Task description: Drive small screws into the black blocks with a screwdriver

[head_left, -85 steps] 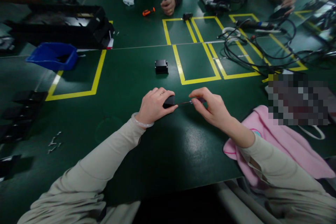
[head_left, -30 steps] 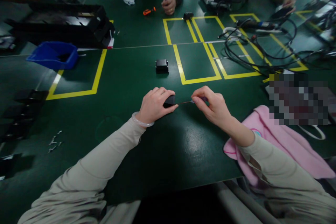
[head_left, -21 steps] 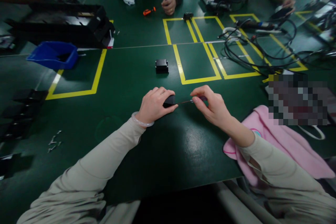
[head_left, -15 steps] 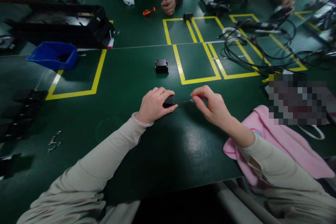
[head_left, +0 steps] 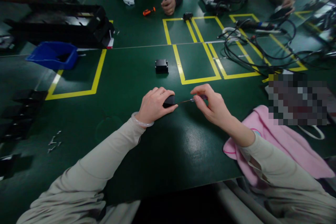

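Observation:
My left hand (head_left: 154,105) is closed over a small black part (head_left: 169,100) and presses it against the green table (head_left: 147,154). My right hand (head_left: 213,106) pinches the handle of a thin screwdriver (head_left: 193,100). Its metal shaft points left and its tip meets the right side of the black part. A second small black box (head_left: 161,66) stands farther back, apart from both hands.
A blue bin (head_left: 52,55) and a long black case (head_left: 60,21) lie at the back left. Loose screws (head_left: 54,141) lie at the left. A pink cloth (head_left: 278,143) lies by my right arm. Tangled cables (head_left: 252,49) cross yellow tape squares. Other people's hands and an orange screwdriver (head_left: 148,11) are at the far edge.
My right fingers have shifted slightly on the screwdriver handle, as if it is being turned. My left hand and the black part have stayed where they were.

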The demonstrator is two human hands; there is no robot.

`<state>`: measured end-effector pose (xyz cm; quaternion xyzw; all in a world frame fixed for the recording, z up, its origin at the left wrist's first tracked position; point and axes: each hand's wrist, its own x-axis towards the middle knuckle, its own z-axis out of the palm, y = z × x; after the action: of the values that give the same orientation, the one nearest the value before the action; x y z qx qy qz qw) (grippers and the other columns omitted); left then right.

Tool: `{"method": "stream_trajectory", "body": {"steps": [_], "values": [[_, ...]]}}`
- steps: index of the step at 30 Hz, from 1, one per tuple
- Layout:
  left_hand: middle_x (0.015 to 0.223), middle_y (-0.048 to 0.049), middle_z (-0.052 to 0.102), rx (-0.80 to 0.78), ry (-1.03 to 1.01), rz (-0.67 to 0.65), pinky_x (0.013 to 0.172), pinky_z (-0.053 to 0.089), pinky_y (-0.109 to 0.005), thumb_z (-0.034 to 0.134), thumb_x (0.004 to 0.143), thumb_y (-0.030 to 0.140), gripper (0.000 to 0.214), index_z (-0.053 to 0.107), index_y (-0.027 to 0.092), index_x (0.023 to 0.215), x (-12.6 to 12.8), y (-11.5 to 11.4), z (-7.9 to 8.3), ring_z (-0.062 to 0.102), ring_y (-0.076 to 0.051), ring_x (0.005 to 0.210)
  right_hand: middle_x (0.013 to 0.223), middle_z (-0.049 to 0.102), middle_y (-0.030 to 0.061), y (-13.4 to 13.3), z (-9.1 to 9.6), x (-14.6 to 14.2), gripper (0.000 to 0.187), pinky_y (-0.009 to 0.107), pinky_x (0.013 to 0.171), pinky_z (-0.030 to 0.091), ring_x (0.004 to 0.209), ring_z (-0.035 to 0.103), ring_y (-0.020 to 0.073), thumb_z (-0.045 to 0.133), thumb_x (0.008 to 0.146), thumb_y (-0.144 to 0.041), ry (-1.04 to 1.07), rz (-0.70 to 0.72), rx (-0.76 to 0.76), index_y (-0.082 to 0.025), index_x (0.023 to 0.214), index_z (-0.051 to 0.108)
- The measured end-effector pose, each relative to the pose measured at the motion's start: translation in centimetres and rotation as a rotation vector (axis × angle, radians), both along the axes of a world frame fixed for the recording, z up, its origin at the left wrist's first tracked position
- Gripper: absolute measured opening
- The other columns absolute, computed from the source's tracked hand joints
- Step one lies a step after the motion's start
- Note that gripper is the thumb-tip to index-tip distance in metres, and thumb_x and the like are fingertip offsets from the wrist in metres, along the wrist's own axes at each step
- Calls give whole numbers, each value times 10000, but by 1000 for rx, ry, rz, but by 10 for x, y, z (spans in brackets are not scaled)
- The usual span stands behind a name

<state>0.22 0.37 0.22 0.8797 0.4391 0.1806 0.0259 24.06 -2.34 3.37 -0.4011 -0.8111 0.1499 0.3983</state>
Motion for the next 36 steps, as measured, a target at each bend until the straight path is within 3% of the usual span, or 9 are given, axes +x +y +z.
{"method": "stream_trajectory", "body": {"steps": [4, 10, 16, 22, 27, 33, 36], "values": [[1040, -70, 661, 1, 4, 2, 827, 451, -362, 567, 924, 539, 404, 642, 214, 1153, 0, 0, 0, 579, -235, 935, 695, 605, -33, 0, 0, 1, 98, 212, 550, 430, 557, 574, 94, 524, 986, -261, -18, 13, 13, -211, 913, 566], [1042, -75, 660, -6, 1, 3, 840, 453, -367, 560, 926, 543, 414, 641, 212, 1162, 0, -1, 1, 579, -239, 944, 809, 656, 2, -2, 1, 0, 107, 231, 620, 483, 642, 622, 113, 495, 967, -207, 8, 8, 8, -207, 1045, 568], [1047, -76, 657, -15, 6, 3, 843, 452, -366, 558, 928, 540, 412, 641, 209, 1160, 0, -1, 2, 579, -239, 950, 703, 607, -29, -1, 1, 0, 102, 206, 546, 430, 550, 565, 84, 513, 989, -248, -6, 28, 12, -206, 919, 575], [1040, -76, 657, -5, 12, 2, 834, 450, -362, 554, 930, 549, 425, 641, 206, 1166, 0, -1, 2, 580, -239, 946, 792, 633, -3, -2, 0, 0, 112, 218, 617, 486, 620, 619, 99, 494, 976, -204, 17, 20, 18, -186, 1059, 566], [1040, -77, 661, -6, 12, 4, 832, 453, -366, 561, 925, 548, 421, 641, 208, 1162, 0, -1, 1, 580, -242, 944, 752, 639, -15, -1, -1, 0, 95, 221, 570, 458, 592, 607, 102, 507, 990, -285, 4, 20, -7, -214, 964, 564], [1046, -78, 660, -6, 9, 0, 841, 454, -367, 556, 928, 548, 422, 637, 209, 1166, 0, 0, 0, 579, -241, 948, 796, 637, -3, -1, -1, -1, 103, 234, 603, 469, 621, 603, 111, 482, 979, -231, 24, 13, -1, -211, 1034, 566], [1042, -77, 661, -5, 0, 0, 837, 451, -365, 555, 929, 546, 412, 639, 212, 1156, -1, 0, 0, 579, -240, 943, 758, 630, -13, -1, 0, 0, 99, 228, 589, 455, 605, 596, 107, 496, 991, -275, 26, 24, -10, -217, 970, 573]]}}
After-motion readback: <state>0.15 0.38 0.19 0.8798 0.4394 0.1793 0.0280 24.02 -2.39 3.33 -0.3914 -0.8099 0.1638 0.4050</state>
